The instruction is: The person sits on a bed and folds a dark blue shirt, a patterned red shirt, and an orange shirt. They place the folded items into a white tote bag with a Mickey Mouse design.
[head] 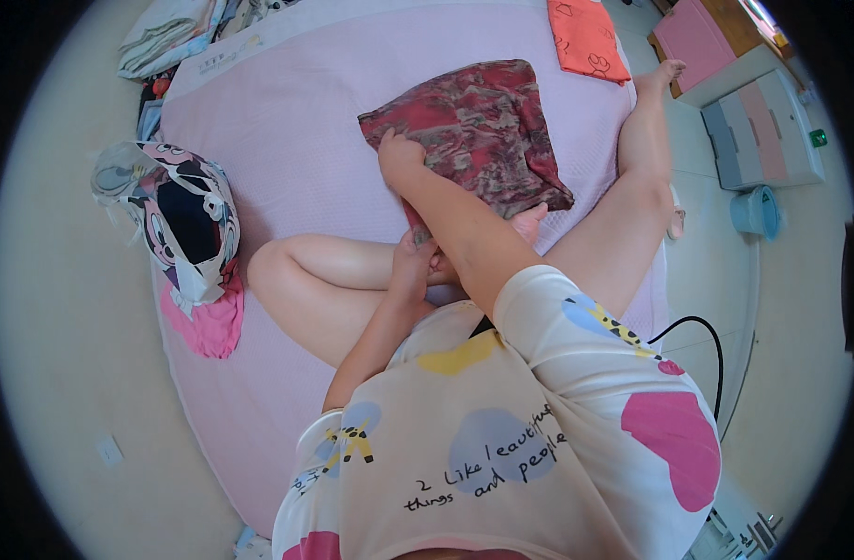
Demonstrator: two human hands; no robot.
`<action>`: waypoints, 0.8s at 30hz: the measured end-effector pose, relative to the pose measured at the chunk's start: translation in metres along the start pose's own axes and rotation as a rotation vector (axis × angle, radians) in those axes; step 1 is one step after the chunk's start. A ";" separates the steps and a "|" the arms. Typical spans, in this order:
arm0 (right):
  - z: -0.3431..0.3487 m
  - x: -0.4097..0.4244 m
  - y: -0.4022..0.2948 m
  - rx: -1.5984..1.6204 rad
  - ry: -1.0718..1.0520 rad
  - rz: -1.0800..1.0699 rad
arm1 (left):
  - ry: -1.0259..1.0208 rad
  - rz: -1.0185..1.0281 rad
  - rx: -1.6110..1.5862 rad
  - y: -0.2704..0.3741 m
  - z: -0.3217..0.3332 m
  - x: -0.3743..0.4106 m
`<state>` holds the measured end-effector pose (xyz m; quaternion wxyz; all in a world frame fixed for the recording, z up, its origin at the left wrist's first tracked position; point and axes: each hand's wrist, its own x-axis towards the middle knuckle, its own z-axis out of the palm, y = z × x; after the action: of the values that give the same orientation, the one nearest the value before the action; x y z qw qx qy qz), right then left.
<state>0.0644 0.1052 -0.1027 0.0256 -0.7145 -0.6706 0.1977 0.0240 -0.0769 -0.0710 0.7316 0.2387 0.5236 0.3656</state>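
Observation:
A dark red and grey-brown patterned cloth garment (479, 122) lies spread over the bed in front of me, roughly squarish with some creases. My right hand (401, 159) reaches across to its left edge, fingers curled at the fabric; the fingertips are only partly visible. Closer to my body, my left hand (413, 260) pinches the near-left corner of the same garment beside my folded leg. My right forearm passes over part of the garment's near edge. One of my feet (529, 222) shows just under that edge.
At the left bed edge stands a cartoon-printed plastic bag (220, 210) with dark contents, beside pink cloth (213, 325). A folded orange cloth (588, 42) lies at far right. Folded bedding (164, 38) is far left. Drawers (762, 133) and a blue bin (755, 213) stand right of the bed (294, 140).

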 end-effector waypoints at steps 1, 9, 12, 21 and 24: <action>-0.001 0.002 0.003 -0.018 -0.018 0.014 | -0.024 0.025 -0.034 -0.002 -0.001 -0.001; -0.017 0.015 0.004 0.600 -0.017 -0.128 | 0.149 0.193 0.062 0.006 0.016 -0.020; -0.031 0.027 -0.006 0.771 0.065 -0.189 | 0.196 0.321 0.136 0.016 0.025 -0.020; -0.074 0.079 0.066 0.751 0.304 -0.364 | 0.173 0.733 0.728 0.030 0.057 0.022; -0.072 0.088 0.118 1.071 0.250 -0.244 | 0.149 0.621 1.083 0.029 0.083 0.026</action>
<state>0.2007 0.1954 -0.0936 0.4866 -0.5370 -0.5464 0.4199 0.0982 -0.0357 -0.0369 0.3281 0.6904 0.5902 0.2596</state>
